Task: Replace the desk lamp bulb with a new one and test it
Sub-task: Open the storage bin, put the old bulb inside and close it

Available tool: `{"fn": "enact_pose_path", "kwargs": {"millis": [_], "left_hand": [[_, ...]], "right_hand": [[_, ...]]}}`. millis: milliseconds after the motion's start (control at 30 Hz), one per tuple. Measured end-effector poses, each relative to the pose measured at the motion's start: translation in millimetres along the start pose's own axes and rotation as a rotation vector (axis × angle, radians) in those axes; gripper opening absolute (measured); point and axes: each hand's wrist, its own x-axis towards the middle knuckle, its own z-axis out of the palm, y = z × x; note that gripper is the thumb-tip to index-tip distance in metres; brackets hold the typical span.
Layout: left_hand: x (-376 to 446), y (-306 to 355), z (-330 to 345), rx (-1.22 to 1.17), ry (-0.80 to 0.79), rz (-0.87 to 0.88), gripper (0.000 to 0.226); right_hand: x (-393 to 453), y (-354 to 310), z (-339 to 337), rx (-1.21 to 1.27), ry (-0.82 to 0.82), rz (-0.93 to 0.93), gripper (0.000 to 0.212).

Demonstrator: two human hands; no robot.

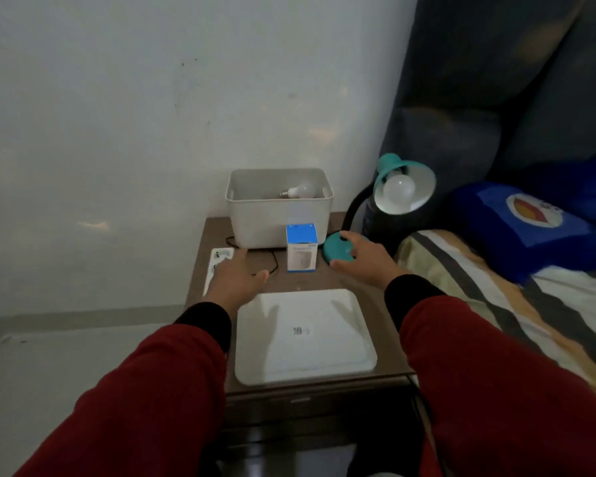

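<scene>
Both hands reach in: right hand (365,258) rests on the lamp (339,254) base, fingers relaxed; left hand (236,280) hovers empty, fingers loose. The bulb (399,189) sits in the shade, probably fragile, slick glass; grip its globe gently.

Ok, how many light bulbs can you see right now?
2. One bulb in lamp sits in the teal shade; one loose bulb lies inside the white bin. The blue box may hide another.
</scene>
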Motion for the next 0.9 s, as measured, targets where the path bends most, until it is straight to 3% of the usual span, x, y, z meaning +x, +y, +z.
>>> {"fn": "enact_pose_path", "kwargs": {"millis": [200, 467, 767, 900], "left_hand": [[-40.0, -34.0, 59.4, 0.02, -0.124, -0.05, 0.078], [-56.8, -51.7, 94.9, 0.117, -0.251, -0.154, 0.084], [-59.1, -51.8, 92.1, 0.14, -0.168, -0.138, 0.085], [-55.7, -43.4, 81.8, 0.147, -0.131, -0.097, 0.078]], "right_hand": [[-40.0, 47.1, 62.0, 0.022, -0.051, 0.049, 0.098], [-48.1, 77.3, 101.4, -0.016, -0.143, 0.163, 0.089], [-43.2, 79.1, 105.6, -0.107, -0.144, 0.179, 0.084], [-42.3, 76.6, 97.4, -0.055, -0.06, 0.184, 0.078]]}}
